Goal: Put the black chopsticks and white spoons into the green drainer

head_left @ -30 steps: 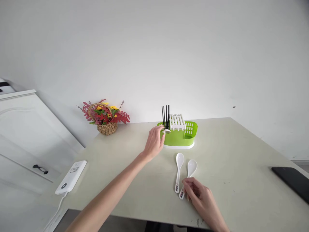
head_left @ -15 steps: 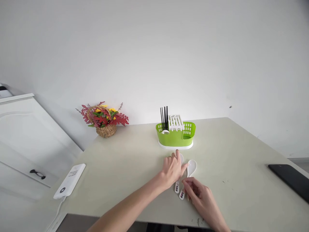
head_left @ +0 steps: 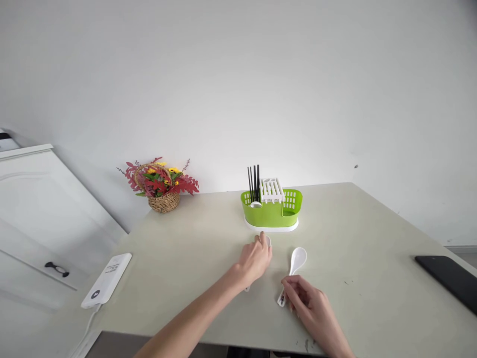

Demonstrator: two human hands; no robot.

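Note:
My left hand [head_left: 255,260] is closed around a white spoon [head_left: 267,241]; only its bowl shows past the fingertips and a bit of handle below the palm. It hovers just in front of the green cutlery holder [head_left: 272,213]. My right hand [head_left: 307,302] pinches the handle end of a second white spoon [head_left: 295,263] that lies on the table [head_left: 194,258]. The holder carries black chopsticks [head_left: 254,182], a white rack insert [head_left: 272,189] and one spoon bowl [head_left: 255,203] in its left compartment.
A wicker basket of red and yellow flowers [head_left: 160,184] stands at the back left by the wall. A white power bank [head_left: 107,280] with a cable lies near the left edge. A black phone [head_left: 449,278] lies at the right edge. A white cabinet [head_left: 40,209] stands left.
My left hand came back from the green holder to the nearer spoon, closed on it and lifted it leftward off the table. The right hand kept its pinch on the other spoon.

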